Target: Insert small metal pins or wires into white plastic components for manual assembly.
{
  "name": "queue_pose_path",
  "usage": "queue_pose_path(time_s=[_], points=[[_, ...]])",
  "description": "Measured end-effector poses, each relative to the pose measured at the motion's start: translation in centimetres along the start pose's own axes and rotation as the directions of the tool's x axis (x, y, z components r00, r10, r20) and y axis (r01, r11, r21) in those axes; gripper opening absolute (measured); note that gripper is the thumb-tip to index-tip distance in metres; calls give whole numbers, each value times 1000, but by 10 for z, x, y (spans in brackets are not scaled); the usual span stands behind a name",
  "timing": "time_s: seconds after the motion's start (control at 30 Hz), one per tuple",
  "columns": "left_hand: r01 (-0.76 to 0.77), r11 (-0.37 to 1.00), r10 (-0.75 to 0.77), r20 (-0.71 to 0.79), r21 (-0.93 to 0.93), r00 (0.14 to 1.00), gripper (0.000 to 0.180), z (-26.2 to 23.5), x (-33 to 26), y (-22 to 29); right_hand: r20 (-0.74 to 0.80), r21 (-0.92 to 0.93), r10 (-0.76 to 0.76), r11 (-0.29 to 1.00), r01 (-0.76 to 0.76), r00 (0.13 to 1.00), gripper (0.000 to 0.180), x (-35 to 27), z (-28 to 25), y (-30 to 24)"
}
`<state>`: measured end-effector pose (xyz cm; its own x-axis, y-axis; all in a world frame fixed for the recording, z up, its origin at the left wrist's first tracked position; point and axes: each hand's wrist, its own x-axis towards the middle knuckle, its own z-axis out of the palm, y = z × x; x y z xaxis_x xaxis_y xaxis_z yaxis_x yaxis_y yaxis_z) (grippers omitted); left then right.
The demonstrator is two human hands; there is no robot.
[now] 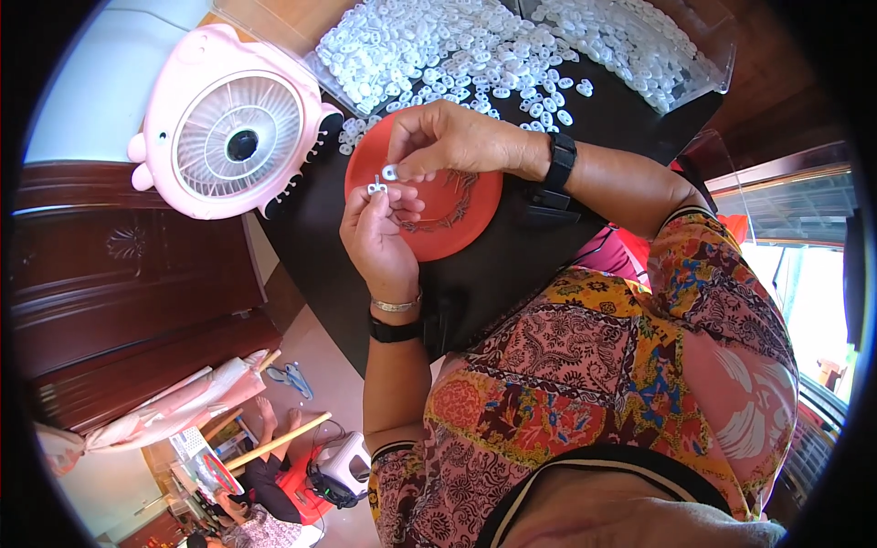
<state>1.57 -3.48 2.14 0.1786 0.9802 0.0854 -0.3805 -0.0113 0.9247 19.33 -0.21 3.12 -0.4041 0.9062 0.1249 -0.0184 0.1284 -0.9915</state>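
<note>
We are in a home doing piecework: carved dark wooden furniture [119, 265], a pink desk fan [233, 123], heaps of small white plastic parts [457, 46].

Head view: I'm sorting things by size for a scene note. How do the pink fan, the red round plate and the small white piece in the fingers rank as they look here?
Largest to smallest, as they look in the head view:
1. Pink round plastic fan
2. Red round plate, partly hidden by both hands
3. Small white plastic piece pinched by the right hand

The fan and the plate are fairly close in size, so that order is unsure.
</note>
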Motion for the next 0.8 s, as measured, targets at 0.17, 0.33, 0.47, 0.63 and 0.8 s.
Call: queue_pose_path(time_s=[0.17,0.33,0.47,0.63,0.8], points=[[13,987,-8,-31,160,999,15,2,-2,-1,-64,323,112,943,-86,992,14,0,-1,-2],[26,984,-17,-55,177,998,15,2,-3,-4,-26,335,101,938,-87,995,15,0,0,0],[29,982,-21,-42,185,999,15,0,-3,-4,-17,275,49,961,-42,999,15,0,2,0],[40,984,-31,-58,176,998,15,1,-2,-4,-37,167,-26,985,32,999,13,-1,4,1],[43,985,-34,-56,168,998,15,-1,-1,-6,-48,94,-71,993,75,996,14,-1,6,1]])
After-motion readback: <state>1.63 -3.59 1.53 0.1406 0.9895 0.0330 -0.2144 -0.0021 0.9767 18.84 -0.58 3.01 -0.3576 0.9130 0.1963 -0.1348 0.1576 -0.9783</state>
